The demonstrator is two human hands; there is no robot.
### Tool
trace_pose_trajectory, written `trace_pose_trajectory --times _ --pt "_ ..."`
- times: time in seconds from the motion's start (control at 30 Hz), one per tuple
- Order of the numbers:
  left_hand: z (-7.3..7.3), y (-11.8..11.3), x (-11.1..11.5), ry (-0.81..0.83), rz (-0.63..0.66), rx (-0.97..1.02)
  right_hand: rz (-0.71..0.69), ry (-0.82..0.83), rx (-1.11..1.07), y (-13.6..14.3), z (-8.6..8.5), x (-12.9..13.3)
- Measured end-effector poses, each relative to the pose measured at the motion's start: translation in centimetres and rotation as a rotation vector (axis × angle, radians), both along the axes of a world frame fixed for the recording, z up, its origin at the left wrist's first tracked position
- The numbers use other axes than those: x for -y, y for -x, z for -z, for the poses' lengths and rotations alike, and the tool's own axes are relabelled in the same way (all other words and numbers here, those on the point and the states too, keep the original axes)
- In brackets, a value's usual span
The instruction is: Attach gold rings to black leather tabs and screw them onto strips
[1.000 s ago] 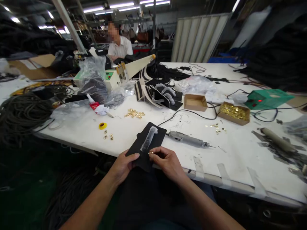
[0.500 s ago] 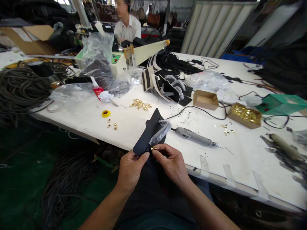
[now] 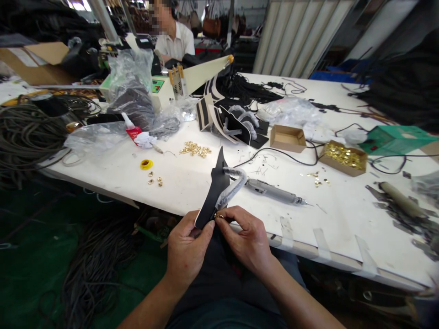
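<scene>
A black leather piece (image 3: pixel 214 189) is held up at the near table edge, with a plastic-wrapped handle (image 3: pixel 235 186) looping off its right side. My left hand (image 3: pixel 187 246) pinches its lower left corner between thumb and fingers. My right hand (image 3: pixel 245 235) closes thumb and forefinger on a small gold metal fitting (image 3: pixel 218 216) at the piece's lower right edge. The fingertips of both hands nearly touch. Beyond the piece lies a pile of gold fittings (image 3: pixel 195 149), with several loose ones (image 3: pixel 159 181) near a yellow ring-shaped item (image 3: pixel 146 164).
Right of the piece lies a grey rotary tool (image 3: pixel 274 192) with a cable. Behind it stand an empty cardboard tray (image 3: pixel 287 138) and one of gold discs (image 3: pixel 345 157). A red glue bottle (image 3: pixel 133 131) and a machine (image 3: pixel 164 93) are left. A person (image 3: pixel 174 39) sits behind.
The leather piece has turned more edge-on, and its handle now stands out further to the right. Both hands keep their grip. The whole view has shifted slightly.
</scene>
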State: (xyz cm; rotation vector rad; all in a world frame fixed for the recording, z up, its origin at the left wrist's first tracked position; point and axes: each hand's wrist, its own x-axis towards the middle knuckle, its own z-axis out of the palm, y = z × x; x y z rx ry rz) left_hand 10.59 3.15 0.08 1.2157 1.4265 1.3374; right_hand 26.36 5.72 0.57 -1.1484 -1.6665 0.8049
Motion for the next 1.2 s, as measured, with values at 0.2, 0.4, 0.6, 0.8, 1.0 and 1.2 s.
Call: trace_pose_trajectory --times 0.2,0.4,0.6,0.8,1.0,1.2 --pt "-0.8 -1.5 0.8 -0.017 0.002 -0.036 0.070 -0.023 0.007 -0.7 -0.1 0.6" --pt "-1.2 -2.7 1.2 0.011 -0.004 0.083 0.187 -0.020 -0.047 -1.2 -0.2 1.4" --pt "-1.9 -3.4 2.2 -0.018 0.013 0.062 0.096 -0.169 -0.067 -1.5 -0.2 2.2" --pt "-2.8 -3.2 3.2 -0.112 0.065 0.002 -0.098 -0.209 -0.044 -2.6 -1.2 2.6" --pt "-1.9 -4.2 4.4 -0.056 0.101 0.234 0.058 -0.220 0.022 -3.2 -0.6 2.4" --pt "-2.3 -4.8 4.6 0.026 0.111 0.235 0.081 -0.212 0.097 -4.4 -1.5 2.4"
